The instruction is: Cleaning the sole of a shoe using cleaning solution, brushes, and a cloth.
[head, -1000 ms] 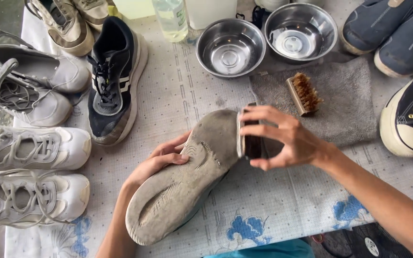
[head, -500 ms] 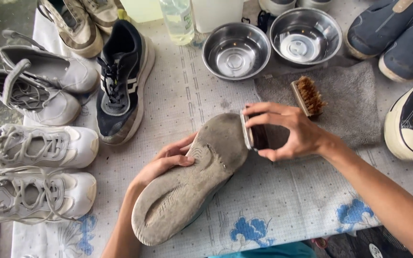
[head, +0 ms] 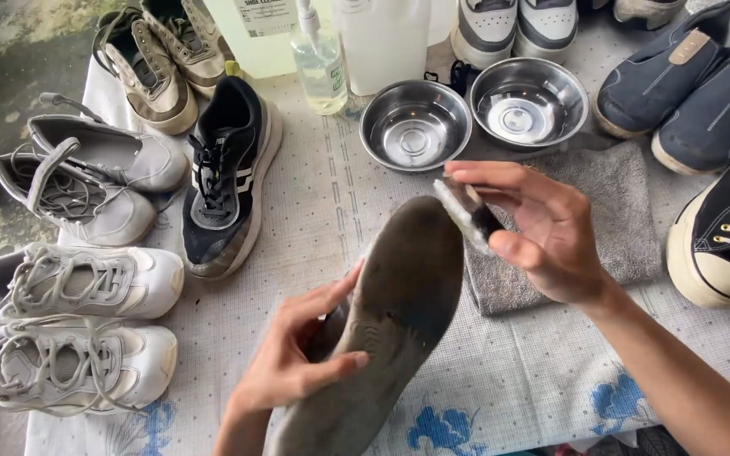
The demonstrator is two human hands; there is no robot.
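A table covered with a pale dotted cloth (head: 331, 211) printed with blue flowers carries everything. Directly on it lie white sneakers (head: 78, 283), a black sneaker (head: 226, 181), two steel bowls (head: 416, 127) and a grey towel (head: 618, 219).

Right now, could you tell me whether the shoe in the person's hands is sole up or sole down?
Sole up: the shoe shows its worn grey sole to the camera, gripped by the left hand.

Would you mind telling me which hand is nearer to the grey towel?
The right hand: it hovers over the grey towel, holding a brush. The left hand is off to the towel's left, gripping the upturned shoe.
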